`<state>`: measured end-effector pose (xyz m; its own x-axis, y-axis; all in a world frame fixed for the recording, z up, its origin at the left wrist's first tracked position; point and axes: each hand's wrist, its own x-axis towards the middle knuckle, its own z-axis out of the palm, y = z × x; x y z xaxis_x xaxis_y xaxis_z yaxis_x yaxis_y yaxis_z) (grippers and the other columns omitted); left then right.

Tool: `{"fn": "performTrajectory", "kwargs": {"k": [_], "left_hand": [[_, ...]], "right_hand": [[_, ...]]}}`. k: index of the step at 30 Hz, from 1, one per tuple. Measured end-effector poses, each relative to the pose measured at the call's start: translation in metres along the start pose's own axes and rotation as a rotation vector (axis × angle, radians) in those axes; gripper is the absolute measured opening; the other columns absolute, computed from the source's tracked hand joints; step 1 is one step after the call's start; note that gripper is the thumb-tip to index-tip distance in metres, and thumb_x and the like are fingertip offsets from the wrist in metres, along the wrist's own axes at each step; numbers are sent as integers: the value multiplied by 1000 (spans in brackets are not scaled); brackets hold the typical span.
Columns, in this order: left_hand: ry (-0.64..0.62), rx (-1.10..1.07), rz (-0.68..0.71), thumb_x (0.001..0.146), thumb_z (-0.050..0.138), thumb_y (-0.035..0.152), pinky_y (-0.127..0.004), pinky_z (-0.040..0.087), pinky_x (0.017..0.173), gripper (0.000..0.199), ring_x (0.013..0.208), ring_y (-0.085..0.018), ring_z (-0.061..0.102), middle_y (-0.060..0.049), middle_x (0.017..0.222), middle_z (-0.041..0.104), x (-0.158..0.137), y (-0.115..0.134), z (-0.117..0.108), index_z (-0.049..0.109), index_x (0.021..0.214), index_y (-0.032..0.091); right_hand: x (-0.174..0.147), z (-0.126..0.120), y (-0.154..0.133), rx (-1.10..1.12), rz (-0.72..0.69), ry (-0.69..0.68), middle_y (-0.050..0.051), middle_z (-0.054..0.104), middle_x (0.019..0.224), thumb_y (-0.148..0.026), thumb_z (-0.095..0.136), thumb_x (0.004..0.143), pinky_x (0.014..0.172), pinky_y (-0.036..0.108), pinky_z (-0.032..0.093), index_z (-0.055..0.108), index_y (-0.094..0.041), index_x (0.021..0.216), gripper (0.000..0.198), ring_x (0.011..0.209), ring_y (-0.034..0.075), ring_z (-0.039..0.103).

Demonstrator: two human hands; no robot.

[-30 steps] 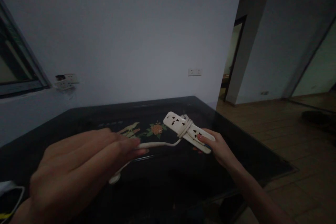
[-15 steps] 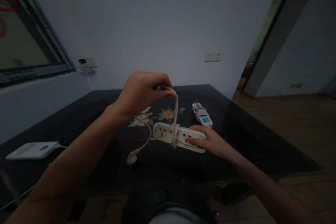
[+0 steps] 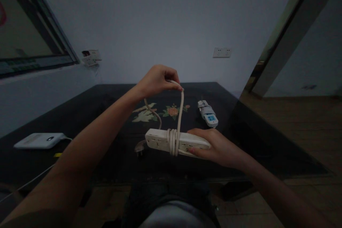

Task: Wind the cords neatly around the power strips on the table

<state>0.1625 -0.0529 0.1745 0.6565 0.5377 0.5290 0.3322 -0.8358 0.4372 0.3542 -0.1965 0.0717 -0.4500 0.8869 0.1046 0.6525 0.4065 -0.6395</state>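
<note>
A white power strip (image 3: pixel 158 140) is held above the black table by my right hand (image 3: pixel 211 146), whose thumb and fingers are closed around its right end. Several turns of its white cord (image 3: pixel 173 142) wrap around the strip's middle. From these turns the cord rises to my left hand (image 3: pixel 162 78), which pinches it above and slightly left of the wraps. The loose end hangs from behind my left hand down past the strip's left end. At its tip the plug (image 3: pixel 139 148) is partly behind the strip.
The black table (image 3: pixel 112 164) bears a painted flower pattern. Another power strip (image 3: pixel 208 114), wound with its cord, lies behind my right hand. A white power bank-like box (image 3: pixel 40 140) with a thin cable is at left. Wall sockets (image 3: pixel 222 52) are at the back.
More turns of cord now lie around the strip's middle. My left hand has risen slightly and moved right with the cord. The plug now sits behind the strip's left end.
</note>
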Motion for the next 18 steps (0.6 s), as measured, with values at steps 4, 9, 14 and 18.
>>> {"fn": "performTrajectory", "kwargs": {"k": [4,9,14,18], "left_hand": [[-31,-94,-70,64,73,30,-19,39,50,21,55,-8,56,-2,60,64,-8,-20,-5,66,65,10],[-84,-215,-155,65,71,29,-17,38,49,19,53,-7,53,0,58,61,-18,-37,-1,64,65,11],[-198,-399,-200,63,70,23,-16,38,49,14,52,-6,51,2,56,59,-22,-46,16,62,63,12],[-221,-548,-177,64,70,24,-16,38,47,16,48,-5,49,3,54,58,-28,-48,23,60,62,13]], "right_hand": [[-6,-1,-2,1,-80,10,3,67,94,-32,60,84,66,22,43,61,-17,110,31,78,15,62],[-10,-4,-6,-11,-236,30,2,68,96,-34,60,85,68,20,44,60,-17,112,32,79,13,63],[-11,-6,-11,-16,-378,73,1,70,90,-30,64,84,67,17,45,61,-17,111,30,76,11,65],[-14,-10,-17,-39,-473,190,1,72,93,-32,67,81,68,16,47,62,-20,112,34,79,11,67]]}}
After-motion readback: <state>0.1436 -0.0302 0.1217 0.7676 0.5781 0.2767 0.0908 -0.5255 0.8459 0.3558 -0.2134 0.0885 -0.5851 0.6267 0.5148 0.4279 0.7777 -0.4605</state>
